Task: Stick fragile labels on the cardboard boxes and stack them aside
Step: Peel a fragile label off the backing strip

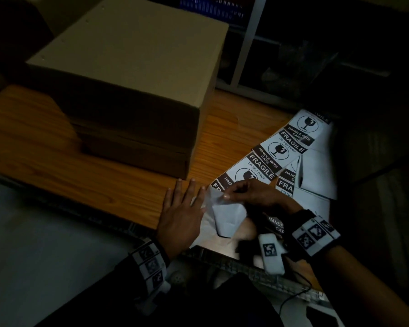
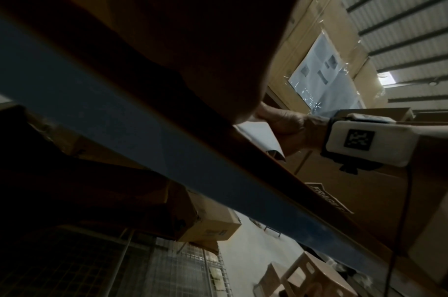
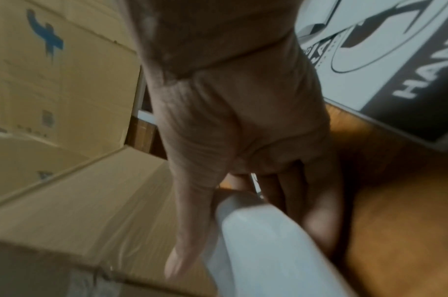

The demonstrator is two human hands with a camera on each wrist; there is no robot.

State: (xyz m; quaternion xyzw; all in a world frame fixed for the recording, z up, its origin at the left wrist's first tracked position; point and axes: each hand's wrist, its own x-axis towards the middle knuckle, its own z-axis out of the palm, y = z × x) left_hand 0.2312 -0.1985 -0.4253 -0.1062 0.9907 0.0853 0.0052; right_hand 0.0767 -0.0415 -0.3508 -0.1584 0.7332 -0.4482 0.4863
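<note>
Progress: while a label (image 1: 227,214) is being peeled, no box (image 1: 132,74) shows one.
Right hand (image 1: 253,194) grip: pinching label corner.
Left hand (image 1: 182,208) grip: spread, pressing backing beside it.
Remaining: sticking, stacking.

Left hand (image 1: 180,215) flat, palm down, fingers straight and spread. Right hand (image 1: 253,193) just beside it, thumb and fingertips pinched together. Marker bands on both wrists.

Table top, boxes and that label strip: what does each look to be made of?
Table top: wood or wood-look laminate, orange-brown with printed-looking grain; can't tell which.
Boxes: plain brown cardboard, matte, with flat folded edges.
Label strip: white paper stickers with black print, on a pale backing that curls where the right hand pinches it; probably slick release paper.
</note>
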